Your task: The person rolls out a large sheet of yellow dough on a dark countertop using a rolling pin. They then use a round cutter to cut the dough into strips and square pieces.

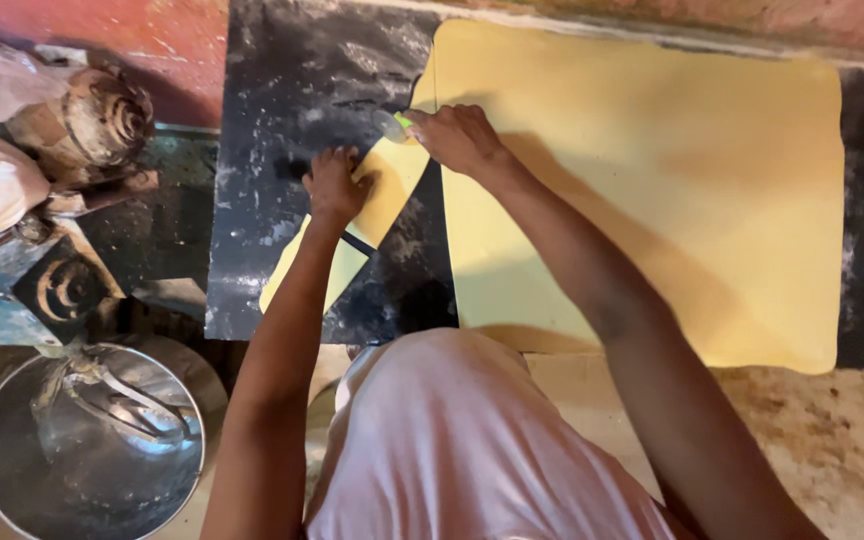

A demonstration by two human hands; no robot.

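Dough strip lies on the dark floured surface, beside the large sheet. We see the left hand pressed flat on it; the right hand grips a cutter.

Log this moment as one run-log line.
left hand: pressing cut dough strip | right hand: gripping small cutter | dough sheet: flat on dark floured slab

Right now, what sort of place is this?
Probably a small, rough food workshop: a wide yellow dough sheet lies on a floury dark slab, the right hand holds a cutter, and a steel pot stands nearby.
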